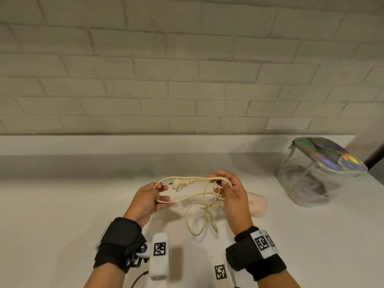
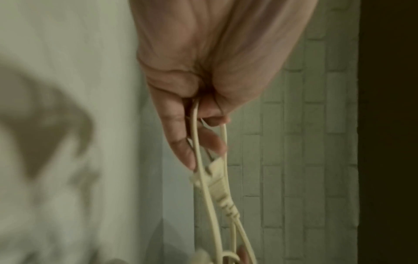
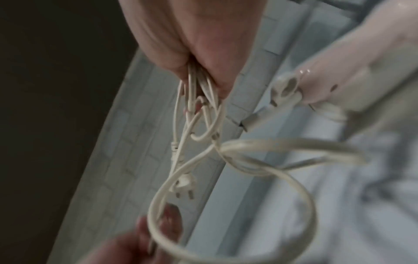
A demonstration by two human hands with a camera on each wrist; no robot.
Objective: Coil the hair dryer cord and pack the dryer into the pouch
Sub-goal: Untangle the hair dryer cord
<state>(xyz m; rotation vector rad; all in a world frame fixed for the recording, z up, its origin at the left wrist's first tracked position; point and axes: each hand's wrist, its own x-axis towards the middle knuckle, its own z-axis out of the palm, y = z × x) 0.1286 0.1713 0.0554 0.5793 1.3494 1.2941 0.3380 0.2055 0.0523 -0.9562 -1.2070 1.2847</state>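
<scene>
A cream cord (image 1: 188, 198) is stretched in long loops between my two hands above the white counter. My left hand (image 1: 154, 197) holds the left end of the loops, fingers curled round the cord (image 2: 195, 135). My right hand (image 1: 226, 189) pinches the gathered right end of the cord (image 3: 196, 84). The plug (image 1: 176, 183) hangs between the hands, also seen as the plug (image 2: 214, 171) and the plug (image 3: 184, 185). Loose cord (image 1: 199, 221) trails down onto the counter. The pale pink hair dryer (image 1: 257, 202) lies behind my right hand, mostly hidden; the dryer (image 3: 339, 76) shows blurred.
A clear pouch with an iridescent top (image 1: 318, 171) stands at the right on the counter (image 1: 62, 204), near its right edge. A white brick wall (image 1: 187, 69) rises behind a low ledge. Wrist-worn devices with square markers sit at the bottom.
</scene>
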